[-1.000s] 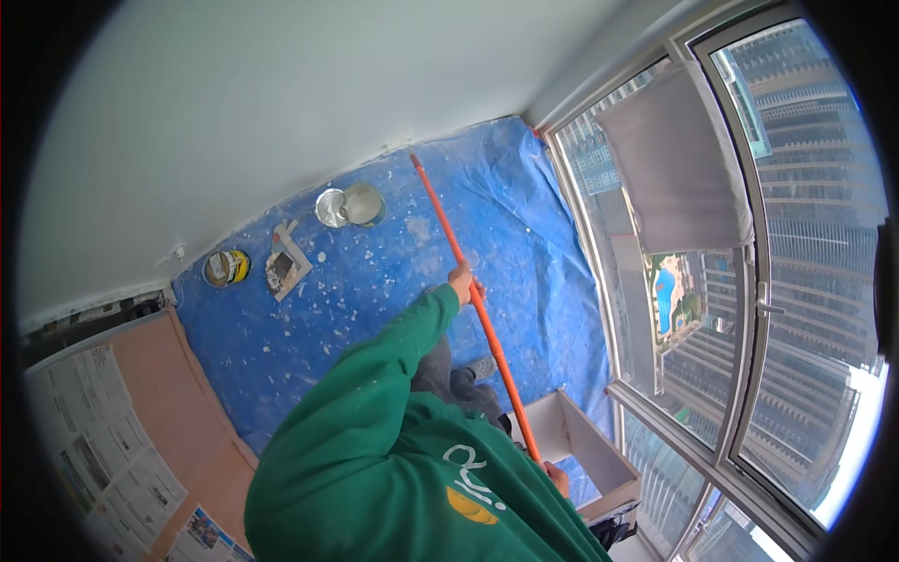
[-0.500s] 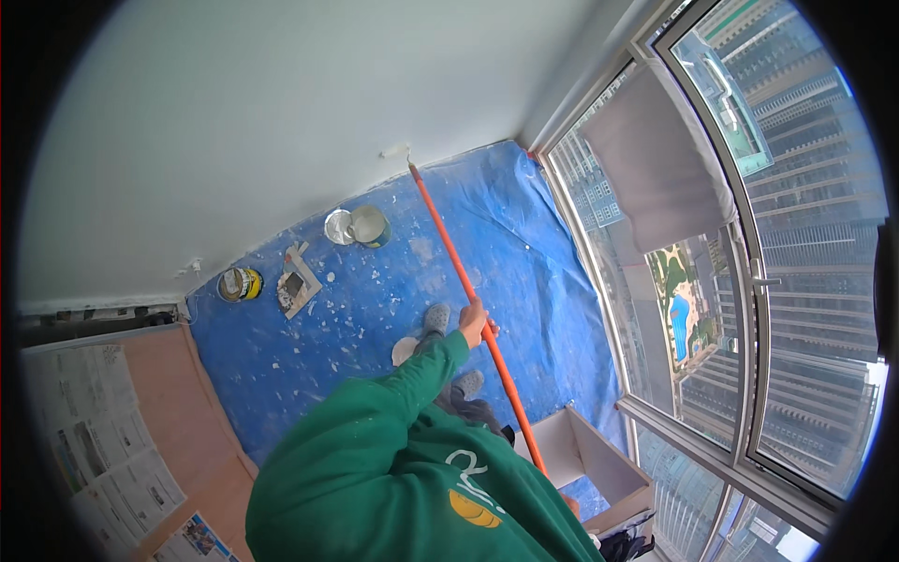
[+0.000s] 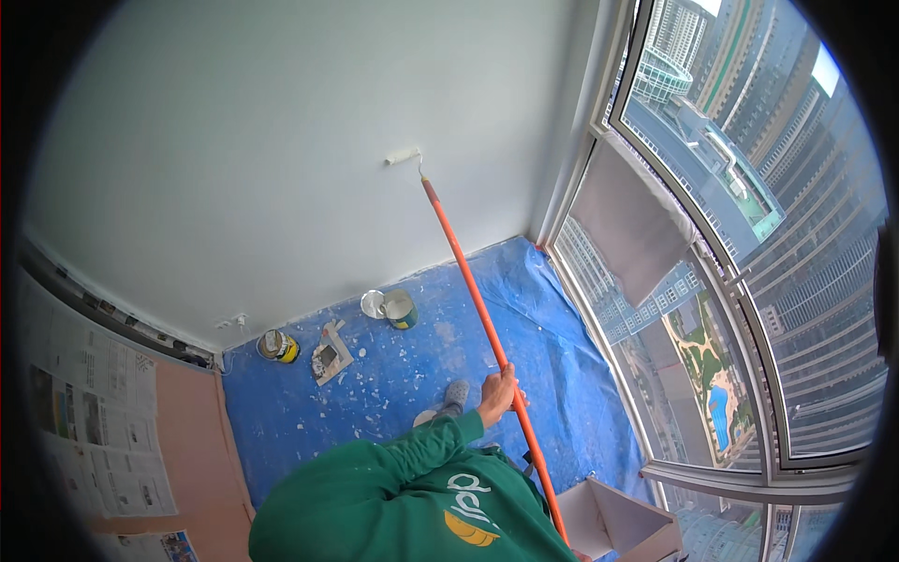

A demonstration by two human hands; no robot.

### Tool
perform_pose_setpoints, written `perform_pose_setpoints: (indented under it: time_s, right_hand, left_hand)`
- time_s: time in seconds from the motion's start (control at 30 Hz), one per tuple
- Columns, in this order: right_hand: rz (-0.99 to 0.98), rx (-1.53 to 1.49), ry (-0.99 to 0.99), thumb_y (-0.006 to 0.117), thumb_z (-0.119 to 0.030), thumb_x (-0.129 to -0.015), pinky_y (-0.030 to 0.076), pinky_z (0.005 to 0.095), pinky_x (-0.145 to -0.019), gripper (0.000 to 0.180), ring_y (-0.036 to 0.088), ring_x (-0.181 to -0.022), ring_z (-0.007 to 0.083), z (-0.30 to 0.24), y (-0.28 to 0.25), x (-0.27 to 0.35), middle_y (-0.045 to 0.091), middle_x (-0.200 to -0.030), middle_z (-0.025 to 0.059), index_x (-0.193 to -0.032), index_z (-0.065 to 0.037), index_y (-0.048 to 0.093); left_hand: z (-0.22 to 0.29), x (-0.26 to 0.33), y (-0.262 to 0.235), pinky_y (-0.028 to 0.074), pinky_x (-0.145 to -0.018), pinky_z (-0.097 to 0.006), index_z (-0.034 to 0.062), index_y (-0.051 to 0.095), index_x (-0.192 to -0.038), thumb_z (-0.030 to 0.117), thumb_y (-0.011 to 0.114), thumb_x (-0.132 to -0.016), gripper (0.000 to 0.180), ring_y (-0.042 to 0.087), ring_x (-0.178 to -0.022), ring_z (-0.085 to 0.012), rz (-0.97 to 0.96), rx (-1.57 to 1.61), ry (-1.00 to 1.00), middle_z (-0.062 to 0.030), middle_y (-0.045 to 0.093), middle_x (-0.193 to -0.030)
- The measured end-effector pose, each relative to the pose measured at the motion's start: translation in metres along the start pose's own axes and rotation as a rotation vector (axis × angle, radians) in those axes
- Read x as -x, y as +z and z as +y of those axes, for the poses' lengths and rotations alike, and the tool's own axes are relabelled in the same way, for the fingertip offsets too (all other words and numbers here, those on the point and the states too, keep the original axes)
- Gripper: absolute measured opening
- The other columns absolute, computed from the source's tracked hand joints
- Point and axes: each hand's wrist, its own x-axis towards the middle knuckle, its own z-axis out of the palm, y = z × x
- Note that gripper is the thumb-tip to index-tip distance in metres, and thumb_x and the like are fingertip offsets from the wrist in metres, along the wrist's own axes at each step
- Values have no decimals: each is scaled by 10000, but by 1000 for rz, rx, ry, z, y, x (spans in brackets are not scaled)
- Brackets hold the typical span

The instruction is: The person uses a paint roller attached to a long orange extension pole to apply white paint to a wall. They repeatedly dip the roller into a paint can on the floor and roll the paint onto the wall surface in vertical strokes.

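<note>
A paint roller on a long orange pole (image 3: 468,272) slants up from the lower edge to the wall. Its pale roller head (image 3: 403,156) appears to rest against the wall (image 3: 281,140). My left hand (image 3: 499,393) is wrapped round the middle of the pole, with the green-sleeved arm reaching in from the lower left. Of my right hand (image 3: 582,556) only a sliver shows at the lower edge, closed at the pole's lower end. The rest of that hand is out of the picture.
A blue plastic sheet (image 3: 393,375) with white flecks covers the floor. Near the wall stand an open paint bucket (image 3: 400,307), its lid (image 3: 373,303), a yellow-and-black can (image 3: 278,347) and a scraper-like tool (image 3: 331,354). A pale box (image 3: 646,525) sits lower right, beside windows (image 3: 693,281).
The roller head has gone up the wall from near its base. The view has tilted up, so the floor and buckets sit lower. Both hands stay on the pole.
</note>
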Motion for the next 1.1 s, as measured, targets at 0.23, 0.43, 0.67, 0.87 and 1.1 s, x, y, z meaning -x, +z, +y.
perform_pose_setpoints:
  time_s: [0.23, 0.43, 0.67, 0.87, 1.1]
  right_hand:
    - [-4, -186, -179, 535, -501, -932, 447, 353, -659, 565, 556, -792, 168, 121, 47, -62, 664, -975, 89, -1284, -62, 585]
    - [78, -47, -323, 497, -463, -962, 474, 382, -727, 502, 590, -864, 200, 54, 60, -126, 674, -983, 102, -1232, -57, 619]
    - [-55, -444, -322, 539, -465, -935, 401, 385, -562, 402, 528, -620, 196, -199, -5, -84, 590, -665, 34, -1035, -108, 693]
    - [65, -548, -477, 535, -430, -968, 359, 276, -487, 455, 459, -545, 77, -280, -11, -69, 482, -585, -15, -767, -27, 601]
    - [114, -100, -299, 492, -539, -930, 444, 486, -745, 506, 605, -832, 359, -166, 18, -46, 665, -870, 180, -1068, -88, 676]
  left_hand:
    - [61, 52, 16, 570, -452, -368, -46, 537, -869, 453, 466, -985, 517, 673, -550, -271, -27, -80, 281, -172, 630, -665]
    - [137, 66, 36, 565, -428, -352, -36, 533, -831, 456, 481, -982, 517, 660, -507, -261, -106, -108, 561, -151, 616, -614]
    - [261, 86, 41, 530, -426, -354, -14, 514, -821, 402, 475, -992, 452, 608, -464, -235, -150, -109, 835, -123, 575, -605]
    - [315, 108, 45, 531, -440, -352, -7, 508, -812, 402, 481, -991, 447, 593, -454, -224, -152, -155, 925, -119, 566, -606]
    - [199, 74, -4, 538, -421, -329, 30, 517, -856, 442, 480, -991, 436, 627, -488, -214, -184, -78, 733, -98, 584, -620]
